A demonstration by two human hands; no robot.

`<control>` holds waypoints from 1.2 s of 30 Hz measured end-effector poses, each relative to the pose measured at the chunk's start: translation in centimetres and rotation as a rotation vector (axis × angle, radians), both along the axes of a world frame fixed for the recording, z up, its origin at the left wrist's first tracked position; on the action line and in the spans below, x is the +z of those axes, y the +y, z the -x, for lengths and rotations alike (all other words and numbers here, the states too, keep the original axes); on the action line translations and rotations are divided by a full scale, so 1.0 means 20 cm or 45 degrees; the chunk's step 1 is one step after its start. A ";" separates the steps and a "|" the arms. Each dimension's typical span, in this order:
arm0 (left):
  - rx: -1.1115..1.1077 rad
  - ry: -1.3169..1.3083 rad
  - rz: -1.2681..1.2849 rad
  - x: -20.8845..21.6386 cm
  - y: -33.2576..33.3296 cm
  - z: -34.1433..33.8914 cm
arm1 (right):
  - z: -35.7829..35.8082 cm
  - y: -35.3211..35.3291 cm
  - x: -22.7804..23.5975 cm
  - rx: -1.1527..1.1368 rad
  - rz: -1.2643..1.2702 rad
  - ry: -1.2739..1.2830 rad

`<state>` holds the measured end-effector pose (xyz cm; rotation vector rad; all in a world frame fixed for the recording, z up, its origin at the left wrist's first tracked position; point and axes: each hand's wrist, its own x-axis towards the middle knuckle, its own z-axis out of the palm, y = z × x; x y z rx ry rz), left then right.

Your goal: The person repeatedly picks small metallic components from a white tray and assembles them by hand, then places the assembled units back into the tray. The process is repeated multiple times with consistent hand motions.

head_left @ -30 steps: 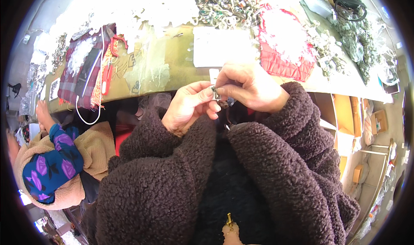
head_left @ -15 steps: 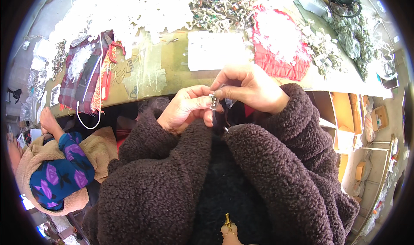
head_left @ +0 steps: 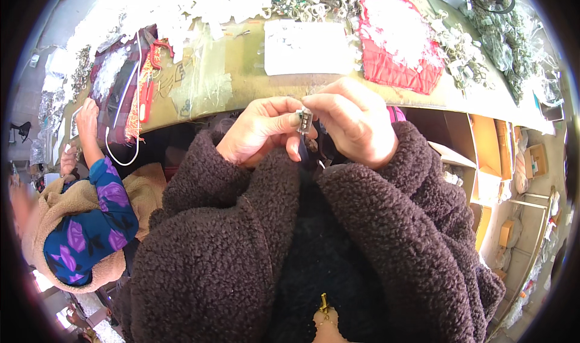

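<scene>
I am pinching a small silvery metal piece (head_left: 304, 120) between the fingertips of my left hand (head_left: 261, 131) and my right hand (head_left: 356, 126), both closed tight on it, just in front of the edge of the workbench (head_left: 254, 89). A dark strip is hanging below it. A red quilted cloth (head_left: 396, 41) and a white sheet (head_left: 307, 47) are lying beyond, well apart from my hands.

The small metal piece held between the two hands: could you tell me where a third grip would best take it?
Probably by its upper end, from the table side. The small metal piece stands roughly upright, with the left hand and right hand pinching its flanks, leaving only the top exposed.
</scene>
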<state>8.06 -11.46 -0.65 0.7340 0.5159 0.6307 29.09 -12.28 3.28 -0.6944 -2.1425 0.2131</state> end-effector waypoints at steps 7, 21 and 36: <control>-0.012 0.020 -0.103 0.01 -0.02 0.00 | 0.03 -0.04 -0.02 -0.097 0.167 0.081; 0.253 0.075 0.016 -0.03 -0.04 -0.06 | 0.03 -0.03 -0.14 -0.092 -0.292 -0.015; 0.449 0.482 -0.623 0.05 -0.14 -0.15 | 0.06 -0.10 -0.17 -0.300 -0.204 0.051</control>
